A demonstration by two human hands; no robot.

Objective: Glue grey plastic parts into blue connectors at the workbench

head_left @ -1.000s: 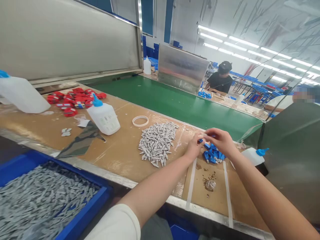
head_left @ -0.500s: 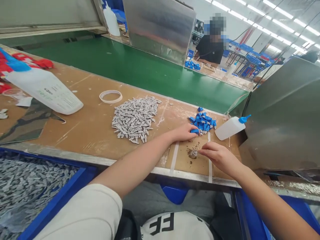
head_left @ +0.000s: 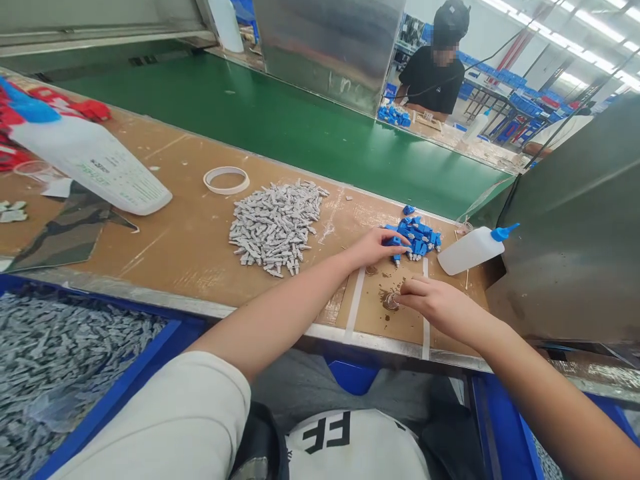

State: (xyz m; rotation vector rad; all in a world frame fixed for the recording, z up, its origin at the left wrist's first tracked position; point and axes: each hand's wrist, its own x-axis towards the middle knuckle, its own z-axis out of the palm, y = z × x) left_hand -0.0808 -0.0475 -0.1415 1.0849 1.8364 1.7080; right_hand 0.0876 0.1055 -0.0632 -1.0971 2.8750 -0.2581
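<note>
My left hand (head_left: 375, 247) reaches to the near left edge of a heap of small blue plastic parts (head_left: 419, 235), some with pale ends. Its thumb and forefinger close around one blue part at that edge. Nearer to me, my right hand (head_left: 430, 300) is closed in a pinch, its fingertips at a small round, shiny, ring-like thing (head_left: 391, 301) on the brown board. Whatever lies between those fingertips is too small and hidden to name. Dark wet-looking spots surround the ring-like thing. A heap of small grey plastic parts (head_left: 277, 227) lies left of my left hand.
A white squeeze bottle (head_left: 470, 252) with a blue nozzle lies at right; a larger white bottle (head_left: 100, 163) lies at left. A tape roll (head_left: 226, 181) sits beyond the grey heap. Behind runs a green belt (head_left: 300, 127). A co-worker (head_left: 433, 73) sits across it.
My left hand has moved up and away, carrying its blue part to the heap's edge. The right hand stays pinched at the ring-like thing. The whole view has shifted slightly.
</note>
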